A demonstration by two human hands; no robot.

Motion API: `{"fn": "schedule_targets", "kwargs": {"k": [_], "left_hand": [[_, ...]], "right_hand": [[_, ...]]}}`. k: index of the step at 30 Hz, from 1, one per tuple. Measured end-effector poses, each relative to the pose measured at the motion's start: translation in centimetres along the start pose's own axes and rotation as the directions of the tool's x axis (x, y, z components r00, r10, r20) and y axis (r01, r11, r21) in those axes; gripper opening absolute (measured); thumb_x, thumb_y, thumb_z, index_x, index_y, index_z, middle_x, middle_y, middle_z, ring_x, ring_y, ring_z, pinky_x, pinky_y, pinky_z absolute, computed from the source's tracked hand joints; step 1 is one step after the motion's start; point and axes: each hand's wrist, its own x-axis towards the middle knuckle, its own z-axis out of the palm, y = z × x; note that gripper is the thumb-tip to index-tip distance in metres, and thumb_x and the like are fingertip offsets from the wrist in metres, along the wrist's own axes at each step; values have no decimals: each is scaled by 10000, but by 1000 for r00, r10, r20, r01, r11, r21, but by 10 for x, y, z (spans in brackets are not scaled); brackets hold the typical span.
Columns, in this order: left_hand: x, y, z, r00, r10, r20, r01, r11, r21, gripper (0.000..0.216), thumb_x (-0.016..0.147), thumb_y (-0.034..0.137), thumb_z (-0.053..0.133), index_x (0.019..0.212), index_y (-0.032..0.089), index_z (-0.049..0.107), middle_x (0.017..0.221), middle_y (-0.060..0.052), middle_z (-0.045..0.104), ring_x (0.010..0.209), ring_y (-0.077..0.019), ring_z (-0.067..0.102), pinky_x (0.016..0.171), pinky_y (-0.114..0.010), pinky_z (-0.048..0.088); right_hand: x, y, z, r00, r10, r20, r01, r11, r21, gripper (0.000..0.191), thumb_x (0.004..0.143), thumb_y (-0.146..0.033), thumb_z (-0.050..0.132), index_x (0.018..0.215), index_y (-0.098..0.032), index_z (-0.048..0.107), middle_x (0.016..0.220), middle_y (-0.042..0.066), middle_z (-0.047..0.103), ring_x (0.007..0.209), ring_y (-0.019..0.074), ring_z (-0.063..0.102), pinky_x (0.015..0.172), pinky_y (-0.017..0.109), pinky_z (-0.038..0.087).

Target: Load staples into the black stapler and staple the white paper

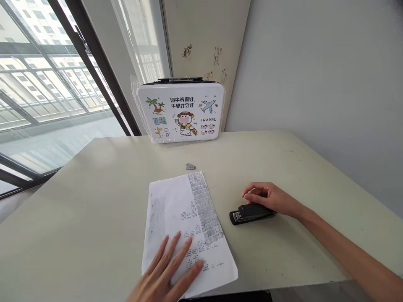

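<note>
Several white printed sheets [176,197] lie in a stack on the table, with printed text and a column of dense grey marks down the right side. My left hand [171,268] rests flat on the lower part of the stack, fingers spread. To the right of the paper, a black stapler [253,213] lies on the table, its front end pointing left. My right hand [267,197] is over the rear of the stapler, fingers loosely curved and tips a little apart, with nothing visible between them. Whether it touches the stapler is unclear. Small grey strips, apparently staples [190,166], lie just beyond the paper.
A white case [185,111] with cartoon prints and a black handle stands at the table's far edge, partly wrapped in clear plastic. The pale table [94,209] meets a wall on the right. A window [56,84] is at the left.
</note>
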Motion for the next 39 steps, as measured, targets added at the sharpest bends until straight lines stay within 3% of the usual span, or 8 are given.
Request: {"fn": "schedule_targets", "kwargs": {"k": [5,10,16,20,23,28,32,39], "left_hand": [[12,2,14,999,28,-23,-30,996,-90,844,910,-70,370,1654,322,292,1718,-45,264,1573,-364,236,1200,-632,355],[21,-1,23,998,48,26,-43,983,-181,944,843,-106,365,1666,341,242,1755,-52,107,1593,-380,130,1213,-690,286],[30,-2,18,996,81,42,-70,974,-217,968,838,-117,410,1661,364,245,1751,-26,123,1587,-379,138,1230,-667,267],[33,-4,19,993,96,63,-80,973,-217,948,852,-103,455,1657,360,264,1751,-25,118,1589,-382,120,1242,-667,243],[33,-5,15,993,94,67,-78,976,-204,802,968,25,539,1650,361,284,1752,-33,123,1591,-383,115,1247,-657,241],[48,-1,4,989,127,77,-104,962,-253,781,966,610,629,1633,318,345,1747,-94,136,1582,-426,106,1225,-658,290],[77,0,12,978,195,69,-168,943,-289,694,993,569,617,1597,286,426,1737,-126,175,1580,-426,116,1244,-635,276],[100,-13,39,976,219,18,-202,925,-321,660,1012,504,630,1610,368,386,1755,-78,-43,1581,-452,86,1247,-685,178]], "right_hand": [[-9,-9,8,1000,10,3,-10,1000,-11,470,915,-690,619,937,-226,692,834,20,735,700,155,556,620,273,364],[-18,-16,17,1000,17,-9,-17,1000,-26,485,933,-697,577,938,-226,695,833,25,732,673,152,521,600,280,342],[-21,-16,20,1000,18,0,-18,999,-49,474,923,-695,593,950,-237,713,859,18,740,661,144,507,606,285,356],[-26,-18,19,999,12,29,-10,998,-65,486,948,-696,561,961,-235,713,898,29,738,787,178,597,696,302,429],[-32,-25,19,999,16,39,-13,997,-77,492,972,-696,520,966,-241,708,953,39,752,883,208,653,775,324,478],[-29,-35,28,988,-10,-156,-21,981,-193,519,991,-715,443,1066,-282,718,1231,55,738,1195,284,633,999,404,497],[-19,-41,40,976,-58,-209,1,965,-262,605,1020,-725,309,1220,-300,691,1455,64,629,1380,311,534,1167,472,420],[-23,-54,65,988,-20,-153,-49,900,-433,699,1024,-737,244,1512,-332,539,1738,-21,242,1612,332,152,1288,572,236]]}}
